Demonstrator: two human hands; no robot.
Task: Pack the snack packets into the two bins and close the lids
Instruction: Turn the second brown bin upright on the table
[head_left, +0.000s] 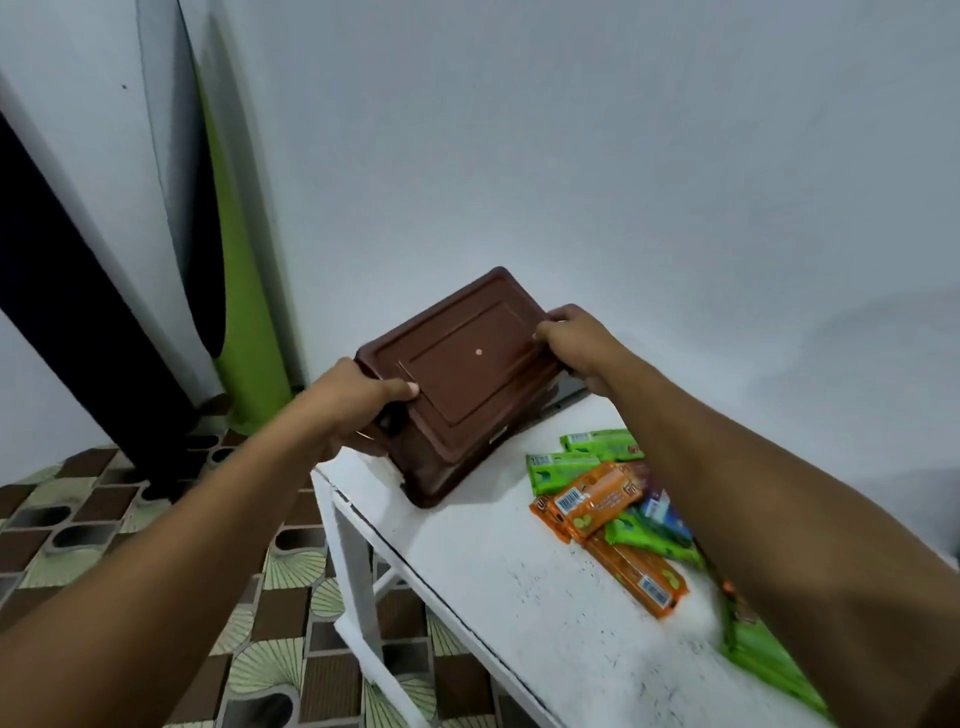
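- Brown bin (462, 384) hangs between my two hands, its near corner down at the white table (498, 587).
- Left hand (358, 402) grips its near left edge, thumb on the lid.
- Right hand (576, 343) curls round the far right edge.
- Snack packets (602, 499), orange and green, lie heaped under my right forearm, just beside the bin.
- Lid face tilts toward me, and the long axis seems to run from my left hand up toward my right.
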